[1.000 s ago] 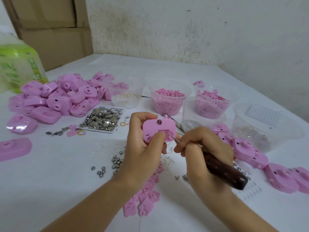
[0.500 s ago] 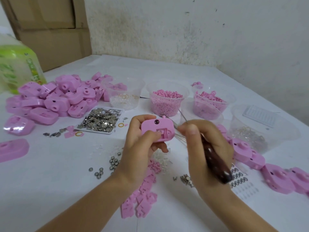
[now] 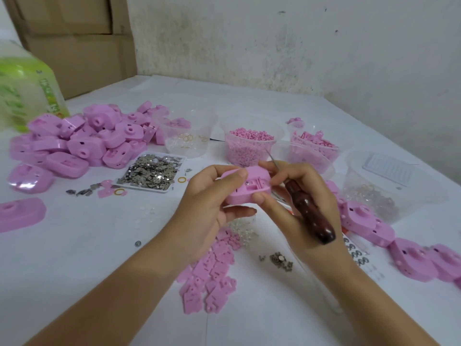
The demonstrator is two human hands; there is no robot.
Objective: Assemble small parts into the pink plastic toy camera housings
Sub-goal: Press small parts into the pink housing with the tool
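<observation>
The pink plastic toy camera housing (image 3: 245, 187) is held above the white tabletop (image 3: 74, 245) at the middle of the scene, clasped between both hands. It has been turned since a second ago: then its flat open face with the small inner frame looked up at the wearer, now it is tipped so the recess faces right and down. The left hand (image 3: 212, 208) has its grip closed round the housing, thumb on the upper edge and fingers beneath. The right hand (image 3: 299, 208) has its grip closed on the dark red-brown wooden-handled pick (image 3: 309, 211), whose thin metal shaft now points up and away past the housing, where a second ago its tip was pressed into the recess; the right thumb and forefinger also pinch the housing's right end.

That suggests the part just worked with the tip is seated and the housing is being checked or turned for the next insert, though I cannot tell whether the piece sits flush.

Supplies lie near: a pile of flat pink plastic plates (image 3: 212, 278) just near of the hands, a tray of small silver metal pieces (image 3: 152, 171) to the left, and a clear tub of pink pellets (image 3: 249, 143) beyond.
</observation>
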